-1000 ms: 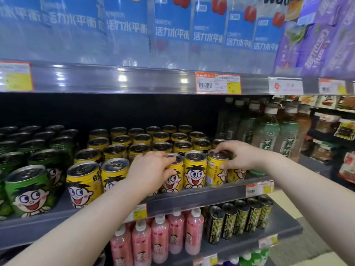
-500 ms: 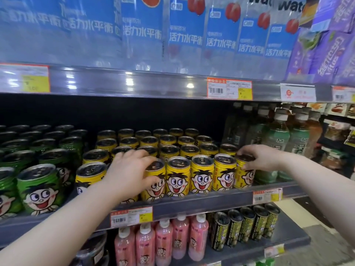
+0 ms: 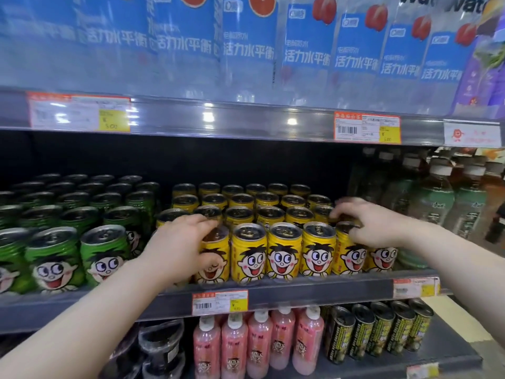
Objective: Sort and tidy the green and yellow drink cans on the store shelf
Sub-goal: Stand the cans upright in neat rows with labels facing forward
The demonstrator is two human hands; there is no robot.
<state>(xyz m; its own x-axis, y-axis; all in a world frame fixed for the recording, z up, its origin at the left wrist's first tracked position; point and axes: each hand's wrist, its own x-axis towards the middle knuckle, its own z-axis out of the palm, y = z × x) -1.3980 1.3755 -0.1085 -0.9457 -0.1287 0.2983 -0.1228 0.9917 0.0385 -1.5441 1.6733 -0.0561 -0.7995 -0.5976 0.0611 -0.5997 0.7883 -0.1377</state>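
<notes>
Yellow cartoon-face cans (image 3: 284, 253) stand in several rows on the middle shelf (image 3: 300, 289), with green cans (image 3: 54, 258) of the same design packed to their left. My left hand (image 3: 177, 247) grips the leftmost front yellow can (image 3: 216, 265), fingers over its top and thumb across its face. My right hand (image 3: 366, 225) curls over the tops of the two rightmost front yellow cans (image 3: 352, 258); its fingertips are blurred. The cans behind both hands are partly hidden.
Green-label tea bottles (image 3: 437, 203) stand right of the yellow cans. Above runs a shelf of blue-label water bottles (image 3: 306, 50) with price tags (image 3: 367, 128). Below are pink bottles (image 3: 259, 343), dark cans (image 3: 382, 332) and black tubs (image 3: 161, 348).
The front yellow cans now stand in a straight row, faces forward. My left hand has moved onto the leftmost front can, my right hand stays at the row's right end.
</notes>
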